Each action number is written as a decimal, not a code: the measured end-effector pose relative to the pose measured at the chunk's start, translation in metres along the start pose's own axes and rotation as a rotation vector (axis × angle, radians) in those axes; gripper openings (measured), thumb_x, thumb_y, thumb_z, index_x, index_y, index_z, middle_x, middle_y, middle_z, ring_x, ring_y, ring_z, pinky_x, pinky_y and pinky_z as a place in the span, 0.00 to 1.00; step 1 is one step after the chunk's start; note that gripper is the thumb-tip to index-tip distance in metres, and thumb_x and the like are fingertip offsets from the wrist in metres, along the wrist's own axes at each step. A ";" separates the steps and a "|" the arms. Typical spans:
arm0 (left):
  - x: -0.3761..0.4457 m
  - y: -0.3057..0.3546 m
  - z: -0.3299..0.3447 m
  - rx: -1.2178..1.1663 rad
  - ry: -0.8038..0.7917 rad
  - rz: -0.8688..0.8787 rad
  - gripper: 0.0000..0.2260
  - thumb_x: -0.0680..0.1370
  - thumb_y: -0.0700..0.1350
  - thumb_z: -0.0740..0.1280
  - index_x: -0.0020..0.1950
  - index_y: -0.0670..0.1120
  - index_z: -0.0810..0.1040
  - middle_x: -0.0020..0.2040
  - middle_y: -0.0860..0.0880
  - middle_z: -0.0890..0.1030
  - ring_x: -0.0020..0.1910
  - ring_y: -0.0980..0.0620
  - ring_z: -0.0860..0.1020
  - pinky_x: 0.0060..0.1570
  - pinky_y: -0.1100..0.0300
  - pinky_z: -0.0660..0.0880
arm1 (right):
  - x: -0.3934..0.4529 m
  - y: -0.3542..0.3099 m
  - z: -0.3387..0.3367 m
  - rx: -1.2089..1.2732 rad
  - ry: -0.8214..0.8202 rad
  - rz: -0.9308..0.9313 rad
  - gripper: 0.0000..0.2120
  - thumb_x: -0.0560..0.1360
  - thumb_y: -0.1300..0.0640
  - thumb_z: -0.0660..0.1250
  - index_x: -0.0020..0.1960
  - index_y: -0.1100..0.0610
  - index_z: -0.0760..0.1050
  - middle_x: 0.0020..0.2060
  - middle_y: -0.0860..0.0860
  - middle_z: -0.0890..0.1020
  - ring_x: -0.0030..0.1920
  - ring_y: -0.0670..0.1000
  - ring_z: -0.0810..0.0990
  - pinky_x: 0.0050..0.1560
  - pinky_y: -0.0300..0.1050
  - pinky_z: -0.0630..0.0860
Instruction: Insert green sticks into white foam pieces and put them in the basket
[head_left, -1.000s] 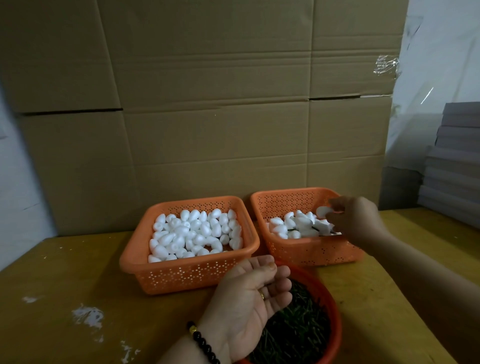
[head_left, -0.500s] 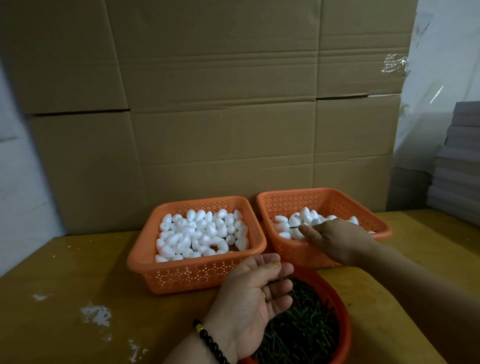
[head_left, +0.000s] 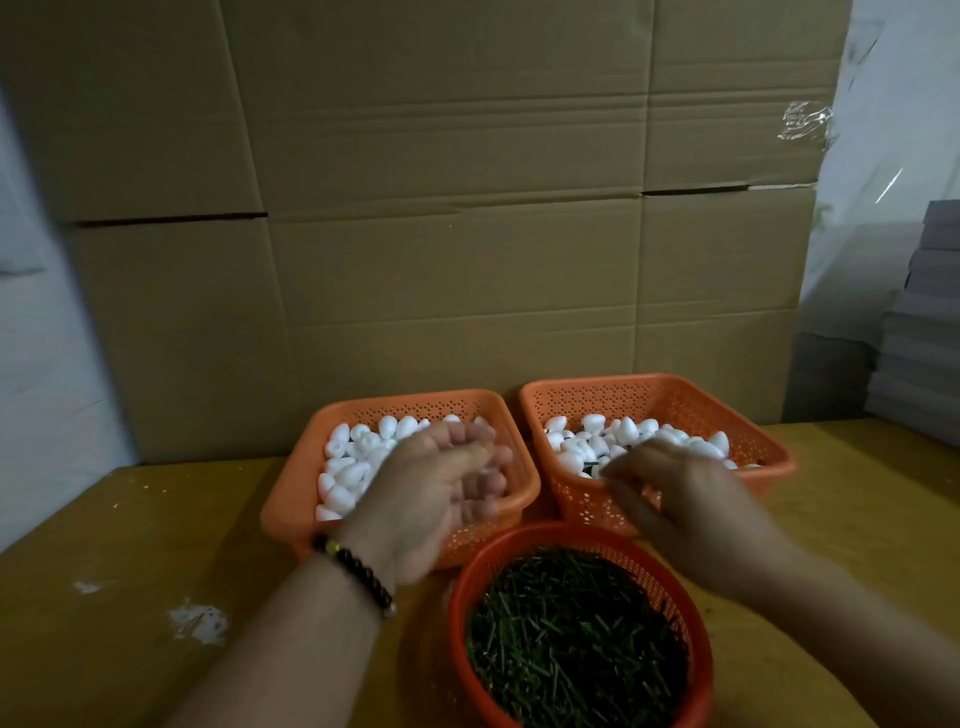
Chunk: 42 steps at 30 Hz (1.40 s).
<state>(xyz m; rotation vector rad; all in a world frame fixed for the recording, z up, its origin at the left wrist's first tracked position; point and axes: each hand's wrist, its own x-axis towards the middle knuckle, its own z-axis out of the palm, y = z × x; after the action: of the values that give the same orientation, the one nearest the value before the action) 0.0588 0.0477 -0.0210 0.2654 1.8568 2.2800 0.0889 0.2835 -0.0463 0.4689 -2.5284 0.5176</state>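
At nine o'clock on the yellow-brown wooden table (head_left: 104, 545), saw only a few white scuffs. At eleven o'clock, found a square orange perforated plastic basket (head_left: 291, 499) filled with plain white egg-shaped foam pieces (head_left: 353, 467). Over its near half, caught the left hand (head_left: 436, 483), with a black beaded bracelet (head_left: 353, 566) at the wrist, palm turned inward and fingers curled. Too blurred to tell whether anything was held.

At six o'clock, noted a round red mesh basket (head_left: 457, 587) heaped with thin green sticks (head_left: 576, 639). At one o'clock, found a second square orange basket (head_left: 769, 452) holding stick-fitted foam pieces (head_left: 597, 441), with hints of green among them. Against its near wall, caught the right hand (head_left: 685, 499), smeared by blur, fingers aimed toward nine o'clock. Could not tell whether open or gripping.

Judged the foam featherlight, soft and easily dented: best pinched gently round the thick middle, leaving one end free. Judged the sticks thin, stiff and apt to tangle: best taken singly, held close to the entering tip to avoid bending.

Behind everything, at twelve o'clock, noted stacked brown cardboard boxes (head_left: 467, 208).
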 end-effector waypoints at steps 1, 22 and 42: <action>0.010 0.006 -0.009 0.113 0.042 0.031 0.05 0.78 0.36 0.66 0.52 0.42 0.77 0.44 0.45 0.84 0.36 0.53 0.79 0.31 0.61 0.77 | -0.010 -0.011 -0.002 0.015 -0.073 -0.034 0.10 0.76 0.46 0.61 0.50 0.47 0.79 0.45 0.42 0.78 0.42 0.41 0.78 0.43 0.47 0.78; 0.086 -0.003 -0.045 1.823 -0.283 -0.304 0.18 0.81 0.49 0.58 0.71 0.57 0.69 0.73 0.48 0.64 0.63 0.48 0.67 0.54 0.58 0.62 | -0.040 -0.036 0.029 -0.087 -0.548 -0.114 0.25 0.73 0.40 0.65 0.69 0.38 0.66 0.63 0.40 0.71 0.64 0.44 0.69 0.64 0.41 0.67; 0.096 -0.014 -0.042 1.805 -0.360 -0.282 0.10 0.80 0.50 0.60 0.58 0.56 0.77 0.60 0.52 0.71 0.54 0.51 0.67 0.43 0.62 0.64 | -0.044 -0.045 0.022 0.006 -0.372 -0.032 0.11 0.75 0.43 0.63 0.55 0.44 0.76 0.51 0.38 0.74 0.53 0.38 0.73 0.54 0.34 0.71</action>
<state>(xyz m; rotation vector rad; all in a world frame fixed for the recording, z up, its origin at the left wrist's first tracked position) -0.0441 0.0354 -0.0415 0.4819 2.7391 -0.1504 0.1343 0.2451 -0.0759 0.6596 -2.8661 0.4606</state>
